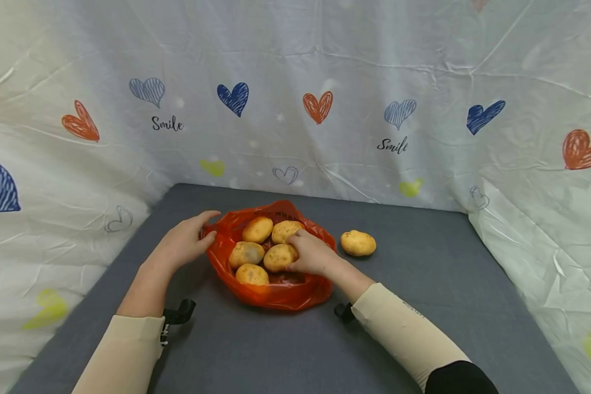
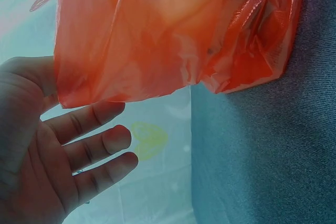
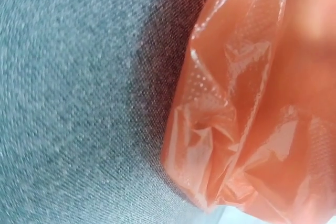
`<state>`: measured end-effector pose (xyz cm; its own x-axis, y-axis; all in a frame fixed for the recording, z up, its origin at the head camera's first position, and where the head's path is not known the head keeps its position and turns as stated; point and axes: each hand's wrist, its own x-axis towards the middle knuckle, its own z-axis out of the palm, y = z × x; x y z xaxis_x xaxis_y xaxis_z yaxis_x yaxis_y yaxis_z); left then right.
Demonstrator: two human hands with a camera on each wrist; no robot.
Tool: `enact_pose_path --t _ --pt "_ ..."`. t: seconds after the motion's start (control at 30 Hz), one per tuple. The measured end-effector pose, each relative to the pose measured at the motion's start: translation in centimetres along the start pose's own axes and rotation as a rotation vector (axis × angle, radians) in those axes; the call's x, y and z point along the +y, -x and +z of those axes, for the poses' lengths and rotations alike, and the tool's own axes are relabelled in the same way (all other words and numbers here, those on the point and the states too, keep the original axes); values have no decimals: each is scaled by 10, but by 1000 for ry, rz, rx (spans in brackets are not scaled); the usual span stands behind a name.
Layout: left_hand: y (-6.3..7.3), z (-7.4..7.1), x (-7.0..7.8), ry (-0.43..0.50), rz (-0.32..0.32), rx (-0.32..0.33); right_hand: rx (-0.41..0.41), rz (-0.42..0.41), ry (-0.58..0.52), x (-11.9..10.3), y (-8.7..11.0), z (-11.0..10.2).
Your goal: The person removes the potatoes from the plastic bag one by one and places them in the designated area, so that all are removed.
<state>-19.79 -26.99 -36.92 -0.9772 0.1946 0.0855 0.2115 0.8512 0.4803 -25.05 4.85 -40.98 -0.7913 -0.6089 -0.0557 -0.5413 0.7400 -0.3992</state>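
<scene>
A red plastic bag [image 1: 290, 298] stands with its mouth wide, several yellow potatoes [image 1: 253, 274] inside. My left hand [image 1: 184, 241] holds the bag's left rim between thumb and fingers. In the left wrist view, the bag [image 2: 142, 40] partly covers that hand [image 2: 47, 156], whose outer fingers lie fairly straight. My right hand [image 1: 315, 254] reaches over the right rim and grips a potato [image 1: 279, 258] among the others. Its own wrist view is filled by the bag's side [image 3: 236, 119], so that hand does not appear there.
One single potato [image 1: 358, 243] lies on the grey cloth-covered table [image 1: 256, 350], to the right of the bag. A white curtain [image 1: 276, 65] printed with hearts hangs behind the table and at both sides.
</scene>
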Motion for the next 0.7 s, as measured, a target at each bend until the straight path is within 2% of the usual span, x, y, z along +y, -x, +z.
enact_pose_path --t 0.23,0.7 --pt "0 0 3 -2 -7 -1 32 -30 -14 -1 4 -6" --pt "1 0 4 -26 0 4 182 -48 -91 0 33 -44"
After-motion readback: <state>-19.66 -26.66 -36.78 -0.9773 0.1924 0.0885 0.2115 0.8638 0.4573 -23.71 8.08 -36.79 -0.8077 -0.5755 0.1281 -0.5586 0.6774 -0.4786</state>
